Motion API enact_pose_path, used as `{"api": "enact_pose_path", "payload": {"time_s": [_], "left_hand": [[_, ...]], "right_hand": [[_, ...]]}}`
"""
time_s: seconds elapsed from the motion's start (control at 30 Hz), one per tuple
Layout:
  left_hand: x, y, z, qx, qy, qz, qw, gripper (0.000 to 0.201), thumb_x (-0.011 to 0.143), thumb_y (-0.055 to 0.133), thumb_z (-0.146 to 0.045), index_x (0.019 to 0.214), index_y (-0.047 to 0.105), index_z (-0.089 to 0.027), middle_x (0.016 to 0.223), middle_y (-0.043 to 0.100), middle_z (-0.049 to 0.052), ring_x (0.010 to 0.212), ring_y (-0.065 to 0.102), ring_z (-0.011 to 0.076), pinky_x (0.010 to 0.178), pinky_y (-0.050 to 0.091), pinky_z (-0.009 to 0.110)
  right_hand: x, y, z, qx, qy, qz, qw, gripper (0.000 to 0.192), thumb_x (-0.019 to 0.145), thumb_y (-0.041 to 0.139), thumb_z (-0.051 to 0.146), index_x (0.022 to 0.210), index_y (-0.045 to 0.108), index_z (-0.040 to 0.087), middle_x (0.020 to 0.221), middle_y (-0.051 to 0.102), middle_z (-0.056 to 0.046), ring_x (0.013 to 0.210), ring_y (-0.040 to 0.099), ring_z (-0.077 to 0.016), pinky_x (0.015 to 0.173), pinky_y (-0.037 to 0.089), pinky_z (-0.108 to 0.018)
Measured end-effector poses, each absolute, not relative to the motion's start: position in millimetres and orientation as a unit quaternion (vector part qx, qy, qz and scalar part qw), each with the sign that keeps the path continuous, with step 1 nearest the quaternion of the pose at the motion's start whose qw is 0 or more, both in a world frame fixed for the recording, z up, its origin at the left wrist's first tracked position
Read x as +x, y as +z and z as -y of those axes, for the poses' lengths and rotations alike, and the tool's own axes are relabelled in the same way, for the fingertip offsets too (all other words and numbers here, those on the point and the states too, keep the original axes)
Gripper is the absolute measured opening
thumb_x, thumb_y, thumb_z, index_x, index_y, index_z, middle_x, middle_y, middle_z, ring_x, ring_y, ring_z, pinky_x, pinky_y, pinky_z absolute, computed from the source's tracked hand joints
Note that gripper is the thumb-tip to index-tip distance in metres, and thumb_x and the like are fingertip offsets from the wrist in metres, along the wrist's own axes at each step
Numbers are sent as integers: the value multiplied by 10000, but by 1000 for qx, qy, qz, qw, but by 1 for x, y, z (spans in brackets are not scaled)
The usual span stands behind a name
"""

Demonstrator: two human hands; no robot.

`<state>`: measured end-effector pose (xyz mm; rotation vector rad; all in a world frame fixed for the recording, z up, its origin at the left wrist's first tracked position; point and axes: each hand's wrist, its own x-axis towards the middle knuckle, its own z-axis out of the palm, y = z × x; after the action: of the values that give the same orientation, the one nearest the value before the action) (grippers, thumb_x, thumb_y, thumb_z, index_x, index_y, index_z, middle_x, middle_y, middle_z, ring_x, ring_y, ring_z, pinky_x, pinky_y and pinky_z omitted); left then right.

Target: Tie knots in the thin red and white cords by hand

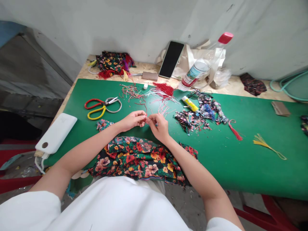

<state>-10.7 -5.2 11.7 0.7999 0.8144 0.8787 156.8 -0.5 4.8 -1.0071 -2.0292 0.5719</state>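
My left hand [133,120] and my right hand [159,126] meet fingertip to fingertip above the green mat [240,154], pinching a thin red cord [146,119] between them. Just below my wrists lies a dark floral fabric [139,158] that hangs over the mat's near edge. Loose red and white cords [158,93] are scattered right behind my hands. Red and yellow scissors [102,106] lie to the left of them.
A white power bank [56,133] sits at the mat's left edge. Fabric scraps [199,114], a yellow glue tube [190,103], a red tassel [235,131] and a yellow tassel [267,145] lie right. A phone [171,59], plastic bottle [204,65] and more fabric [113,62] stand by the wall.
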Motion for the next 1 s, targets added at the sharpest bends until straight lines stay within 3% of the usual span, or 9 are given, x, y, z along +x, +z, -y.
{"api": "enact_pose_path", "payload": {"time_s": [0.53,1.0], "left_hand": [[-10,14,6,389,386,-386,742,336,674,724,-385,758,539,-117,618,547,-35,543,495,36,540,365,189],[-10,13,6,403,379,-394,734,335,680,714,-396,753,541,-119,610,534,-38,540,472,33,545,346,196]], "right_hand": [[157,-3,-5,-366,145,809,437,82,895,529,226,818,553,207,579,464,41,578,439,-119,643,374,-281],[158,-1,-2,-395,198,796,414,113,906,475,258,834,543,204,670,539,5,629,474,-132,645,385,-290]]}}
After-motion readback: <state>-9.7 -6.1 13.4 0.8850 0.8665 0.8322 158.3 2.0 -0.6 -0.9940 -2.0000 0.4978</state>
